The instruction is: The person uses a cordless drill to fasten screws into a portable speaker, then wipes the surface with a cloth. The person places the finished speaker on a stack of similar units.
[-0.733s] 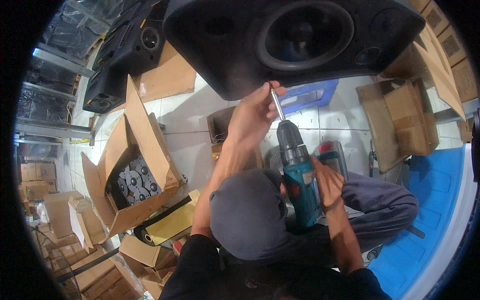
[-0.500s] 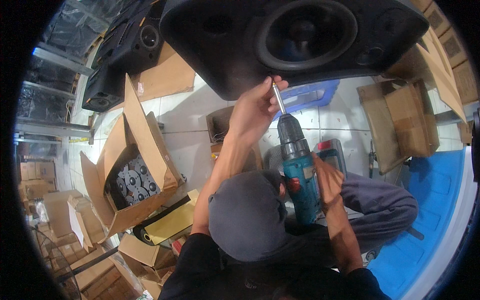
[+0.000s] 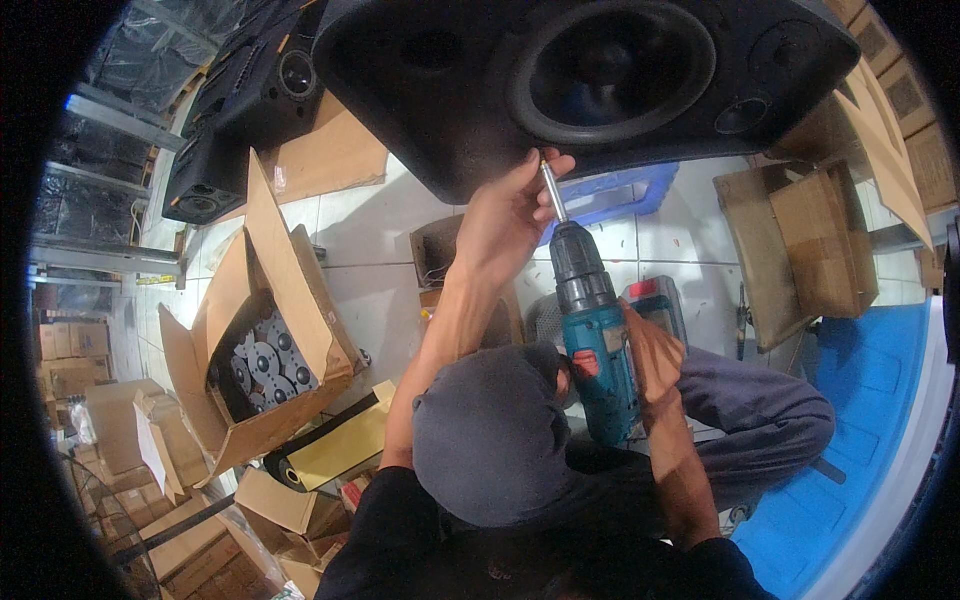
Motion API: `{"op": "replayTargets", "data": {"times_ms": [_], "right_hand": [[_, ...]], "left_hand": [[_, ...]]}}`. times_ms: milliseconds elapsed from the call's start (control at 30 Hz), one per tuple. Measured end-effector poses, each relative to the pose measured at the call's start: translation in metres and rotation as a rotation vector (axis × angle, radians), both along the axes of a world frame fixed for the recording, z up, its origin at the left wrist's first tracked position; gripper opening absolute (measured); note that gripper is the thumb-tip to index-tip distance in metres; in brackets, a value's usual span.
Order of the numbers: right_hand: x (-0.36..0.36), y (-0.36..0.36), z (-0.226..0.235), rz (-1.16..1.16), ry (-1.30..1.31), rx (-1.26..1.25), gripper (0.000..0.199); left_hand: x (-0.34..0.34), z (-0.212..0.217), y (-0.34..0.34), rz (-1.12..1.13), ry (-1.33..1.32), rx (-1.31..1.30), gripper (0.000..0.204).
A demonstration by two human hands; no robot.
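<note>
My right hand (image 3: pixel 655 365) is wrapped round a teal and black cordless drill (image 3: pixel 597 345), which points away from me toward a big black speaker cabinet (image 3: pixel 470 150). A long silver driver bit (image 3: pixel 553 192) sticks out of its chuck. Just below the cabinet's near edge, my left hand (image 3: pixel 508 215) has its thumb and fingers curled closed around the bit's tip. Whatever is pinched there is too small to make out. A large round speaker cone (image 3: pixel 615 68) sits in the cabinet's face, above my left fingertips.
An open carton (image 3: pixel 235 445) of round grey-and-black parts stands on the left. Further black speakers (image 3: pixel 225 150) are at the far left. A blue plastic frame (image 3: pixel 640 190) lies beneath the cabinet. Cardboard boxes (image 3: pixel 800 240) and a blue plastic surface (image 3: pixel 850 440) are to the right.
The drill and both hands have shifted very slightly left. My left fingers stay curled at the bit's tip, and my grip on the drill is unchanged.
</note>
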State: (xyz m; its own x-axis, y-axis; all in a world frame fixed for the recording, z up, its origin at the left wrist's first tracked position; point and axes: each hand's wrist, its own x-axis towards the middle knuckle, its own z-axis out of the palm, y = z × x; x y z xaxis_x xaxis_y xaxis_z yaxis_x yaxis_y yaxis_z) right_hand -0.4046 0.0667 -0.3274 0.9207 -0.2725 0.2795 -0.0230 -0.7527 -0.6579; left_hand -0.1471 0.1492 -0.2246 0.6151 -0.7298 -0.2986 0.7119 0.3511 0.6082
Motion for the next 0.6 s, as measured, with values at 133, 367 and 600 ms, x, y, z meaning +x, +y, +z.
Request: {"op": "replayTargets", "data": {"times_ms": [133, 367, 600], "right_hand": [[0.007, 0.000, 0.025, -0.023, -0.153, -0.071, 0.047], [0.022, -0.003, 0.062, -0.029, -0.332, -0.197, 0.043], [0.028, 0.000, 0.061, -0.053, -0.411, -0.249, 0.044]], "left_hand": [[-0.007, 0.007, -0.001, 0.064, -0.190, 0.238, 0.032], [-0.027, 0.051, 0.072, 0.553, -0.797, 0.795, 0.037], [0.030, 0.079, 0.060, 0.584, -1.410, 1.081, 0.040]]}}
